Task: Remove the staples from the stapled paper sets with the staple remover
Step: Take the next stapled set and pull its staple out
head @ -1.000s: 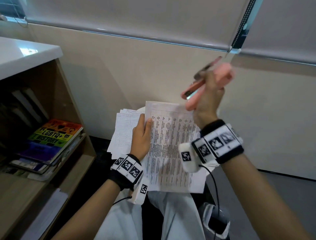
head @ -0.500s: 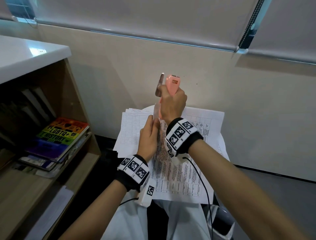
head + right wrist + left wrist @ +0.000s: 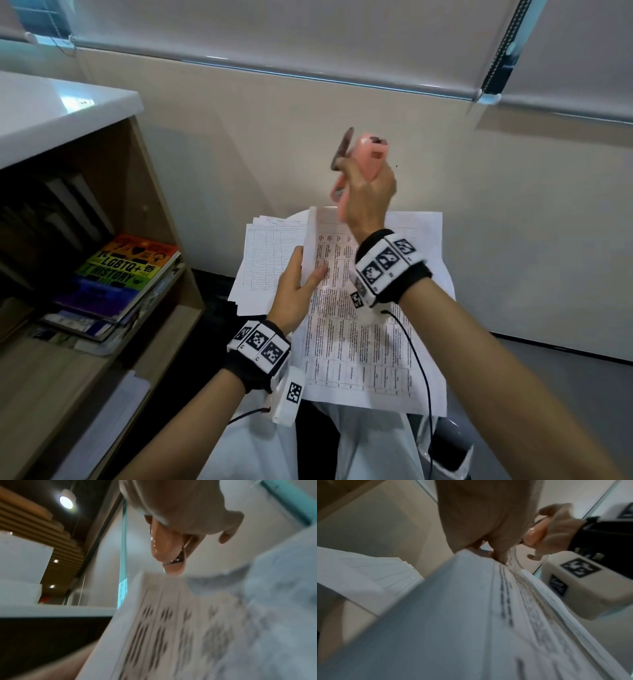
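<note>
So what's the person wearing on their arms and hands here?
Both forearms are bare, with no sleeves or gloves. Each wrist carries a black band faced with white tiles printed with black square markers; the left wrist's band matches it. A white camera block with its own marker hangs beneath the left wrist. Thin black cables trail from both bands.

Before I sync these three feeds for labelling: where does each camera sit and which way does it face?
Head: on the head, looking down at paper set, both hands, forearms.
Left wrist: under left hand, along the paper set toward right hand.
Right wrist: under right hand, facing pink staple remover above the paper.
All share the remover and paper.
</note>
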The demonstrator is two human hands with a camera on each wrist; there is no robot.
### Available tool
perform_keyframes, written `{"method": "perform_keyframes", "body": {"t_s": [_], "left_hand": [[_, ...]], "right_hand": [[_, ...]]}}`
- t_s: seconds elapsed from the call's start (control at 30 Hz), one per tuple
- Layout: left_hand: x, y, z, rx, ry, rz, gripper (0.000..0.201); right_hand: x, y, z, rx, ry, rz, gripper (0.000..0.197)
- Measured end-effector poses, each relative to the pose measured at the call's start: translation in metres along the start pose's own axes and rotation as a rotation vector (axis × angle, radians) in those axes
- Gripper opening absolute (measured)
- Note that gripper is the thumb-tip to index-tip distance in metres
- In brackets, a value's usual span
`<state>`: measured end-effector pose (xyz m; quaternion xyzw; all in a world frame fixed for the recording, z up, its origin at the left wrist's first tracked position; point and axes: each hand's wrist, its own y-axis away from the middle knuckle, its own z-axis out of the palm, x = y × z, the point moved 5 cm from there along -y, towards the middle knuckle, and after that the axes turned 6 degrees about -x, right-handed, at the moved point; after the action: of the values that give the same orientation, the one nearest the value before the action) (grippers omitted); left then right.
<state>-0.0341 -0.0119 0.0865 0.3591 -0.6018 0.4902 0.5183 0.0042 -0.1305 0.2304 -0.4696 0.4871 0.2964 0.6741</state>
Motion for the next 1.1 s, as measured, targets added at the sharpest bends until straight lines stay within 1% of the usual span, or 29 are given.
{"method": "perform_keyframes", "body": {"t_s": [0.07,0.13,0.2,0.23,0.3,0.37,0.4,0.43,0.47,0.53,0.57,0.6,0.63,0.7,0.73,0.77,0.83,0.87,0.97,1.0,1.03,1.1], "left_hand": [[-0.007,0.000,-0.008,0.016,0.001,-0.023,0.033],[-0.015,-0.001,-0.018,0.038,-0.004,-0.045,0.037],[-0.019,-0.003,-0.022,0.047,0.000,-0.053,0.039],[-0.021,-0.004,-0.021,0.047,0.010,-0.052,0.038],[-0.024,-0.007,-0.016,0.045,0.029,-0.069,0.037],[-0.032,-0.013,-0.009,0.046,0.031,-0.103,0.038],[-0.038,-0.016,-0.005,0.051,0.001,-0.125,0.042],[-0.044,-0.019,-0.002,0.049,-0.027,-0.146,0.044],[-0.050,-0.022,0.001,0.045,-0.050,-0.177,0.042],[-0.060,-0.026,0.000,0.061,-0.040,-0.252,0.033],[-0.064,-0.028,-0.006,0.093,-0.038,-0.266,0.033],[-0.068,-0.030,-0.017,0.156,-0.085,-0.261,0.034],[-0.073,-0.033,-0.031,0.233,-0.173,-0.250,0.034],[-0.082,-0.038,-0.062,0.385,-0.461,-0.260,0.032],[-0.086,-0.040,-0.075,0.438,-0.612,-0.329,0.035],[-0.091,-0.041,-0.087,0.462,-0.735,-0.428,0.041],[-0.101,-0.042,-0.103,0.432,-0.873,-0.610,0.059],[-0.105,-0.043,-0.107,0.399,-0.902,-0.659,0.065],[-0.119,-0.049,-0.112,0.321,-0.932,-0.708,0.070],[-0.122,-0.051,-0.112,0.306,-0.929,-0.723,0.071],[-0.124,-0.052,-0.112,0.306,-0.919,-0.739,0.073],[-0.128,-0.052,-0.113,0.334,-0.885,-0.768,0.076]], "right_hand": [[-0.006,-0.004,-0.027,0.055,-0.026,0.015,0.047],[-0.003,0.001,-0.063,0.037,-0.070,0.036,0.053],[0.013,0.017,-0.099,-0.054,-0.036,0.126,0.052],[0.026,0.028,-0.115,-0.129,0.011,0.199,0.047],[0.061,0.056,-0.142,-0.286,0.129,0.409,0.037],[0.095,0.084,-0.160,-0.415,0.172,0.625,0.037],[0.108,0.091,-0.166,-0.432,0.197,0.685,0.038],[0.118,0.094,-0.172,-0.415,0.223,0.716,0.033],[0.126,0.092,-0.178,-0.368,0.251,0.736,0.024],[0.139,0.076,-0.191,-0.214,0.267,0.784,0.011],[0.146,0.062,-0.199,-0.145,0.284,0.790,0.008],[0.152,0.046,-0.206,-0.109,0.306,0.786,0.006],[0.159,0.030,-0.210,-0.102,0.313,0.785,0.007],[0.175,0.000,-0.216,-0.102,0.322,0.818,0.012],[0.184,-0.012,-0.219,-0.101,0.363,0.845,0.015],[0.192,-0.023,-0.221,-0.102,0.426,0.857,0.017],[0.208,-0.041,-0.223,-0.115,0.556,0.846,0.015],[0.216,-0.048,-0.223,-0.116,0.619,0.835,0.013],[0.236,-0.056,-0.220,-0.162,0.777,0.821,0.014],[0.240,-0.056,-0.219,-0.178,0.817,0.820,0.019],[0.243,-0.054,-0.217,-0.195,0.848,0.829,0.029],[0.250,-0.053,-0.218,-0.220,1.011,0.836,0.057]]}}
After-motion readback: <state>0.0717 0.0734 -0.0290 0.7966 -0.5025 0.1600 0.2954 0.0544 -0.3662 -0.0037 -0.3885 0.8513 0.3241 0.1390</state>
